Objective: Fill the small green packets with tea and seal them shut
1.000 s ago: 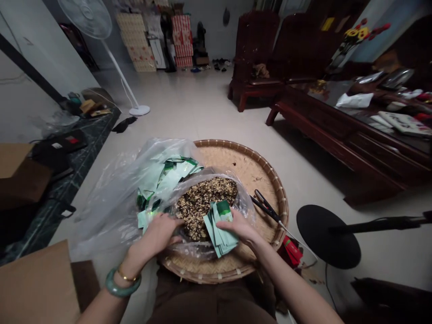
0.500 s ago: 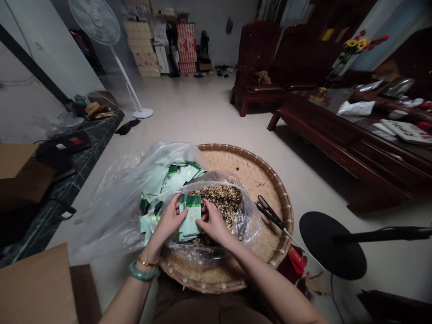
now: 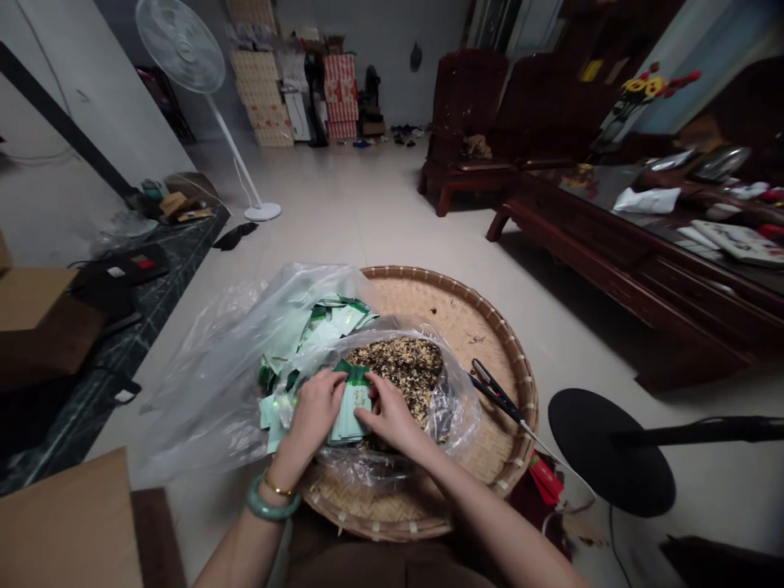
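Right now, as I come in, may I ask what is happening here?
A person's left hand and right hand hold a stack of green packets over an open bag of dark and pale bits. The bag rests on a round tray. Other packets lie in plastic to the left, and a corded tool lies on the tray's right side.

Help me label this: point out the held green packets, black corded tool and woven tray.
Held green packets (image 3: 355, 411): head view, front of the stack.
Black corded tool (image 3: 507, 404): head view, body near the cord.
Woven tray (image 3: 456, 309): head view, bare woven bottom.
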`<action>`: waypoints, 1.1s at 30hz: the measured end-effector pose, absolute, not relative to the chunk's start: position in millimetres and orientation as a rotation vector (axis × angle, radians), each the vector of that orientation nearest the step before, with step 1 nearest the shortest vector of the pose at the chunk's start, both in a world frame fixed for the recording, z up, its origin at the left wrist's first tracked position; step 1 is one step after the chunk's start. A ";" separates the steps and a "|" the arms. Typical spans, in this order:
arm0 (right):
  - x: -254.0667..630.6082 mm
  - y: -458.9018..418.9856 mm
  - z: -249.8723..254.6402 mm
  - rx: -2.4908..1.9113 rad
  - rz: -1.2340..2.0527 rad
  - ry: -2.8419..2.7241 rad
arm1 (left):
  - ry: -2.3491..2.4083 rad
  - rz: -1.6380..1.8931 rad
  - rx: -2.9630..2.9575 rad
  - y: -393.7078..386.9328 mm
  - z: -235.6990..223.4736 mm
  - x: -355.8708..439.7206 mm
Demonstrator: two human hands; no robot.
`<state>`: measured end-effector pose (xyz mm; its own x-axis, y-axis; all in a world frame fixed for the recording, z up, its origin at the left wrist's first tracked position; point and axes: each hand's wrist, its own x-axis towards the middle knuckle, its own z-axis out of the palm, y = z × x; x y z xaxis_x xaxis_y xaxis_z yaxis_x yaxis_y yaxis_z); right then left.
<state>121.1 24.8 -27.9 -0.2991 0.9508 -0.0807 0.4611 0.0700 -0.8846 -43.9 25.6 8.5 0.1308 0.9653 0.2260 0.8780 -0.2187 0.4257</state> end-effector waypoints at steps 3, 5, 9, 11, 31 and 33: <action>121.9 18.5 -21.4 -1.378 1.150 -1.994 | 1.919 0.948 2.134 17.6 27.0 -47.2; 120.0 16.9 -17.2 -1.363 1.158 -2.087 | 1.928 1.198 2.093 8.3 44.6 -45.5; 123.6 24.7 -10.4 -1.303 1.330 -1.791 | 1.546 1.356 2.223 -4.3 61.9 -35.4; 135.1 30.6 -6.8 -1.240 1.617 -1.381 | 1.306 1.199 2.329 -4.5 55.7 -29.8; 191.8 8.0 -2.5 -1.071 0.321 -1.871 | 1.446 1.040 1.394 -4.7 -4.9 14.4; 192.2 7.4 -5.6 -1.036 0.211 -1.912 | 1.435 1.056 1.288 -4.4 -8.2 16.7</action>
